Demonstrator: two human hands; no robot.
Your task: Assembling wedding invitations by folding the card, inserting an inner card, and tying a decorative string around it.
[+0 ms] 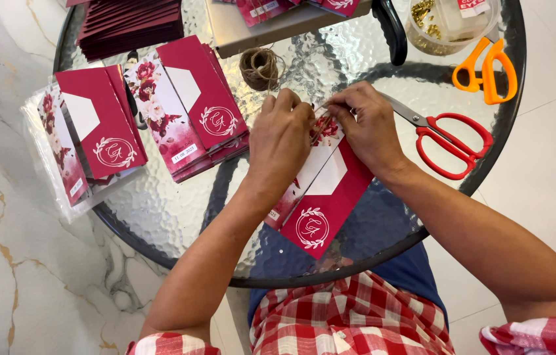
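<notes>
A crimson folded card [322, 200] with a white flap and a round floral crest lies on the glass table [179, 217] in front of me. My left hand [280, 141] and my right hand [368, 126] meet over its top end. Both pinch a thin piece of brown twine at the card's upper edge, fingers closed tight. The card's top is hidden under my fingers. A ball of brown twine [259, 67] sits just beyond my left hand.
Two stacks of matching cards [189, 105] [94, 128] lie at the left. Red-handled scissors [452, 141] rest right of my right hand, orange-handled scissors [488, 66] farther back. A clear tub of gold bits [445, 26] and dark envelopes [130, 23] stand at the far edge.
</notes>
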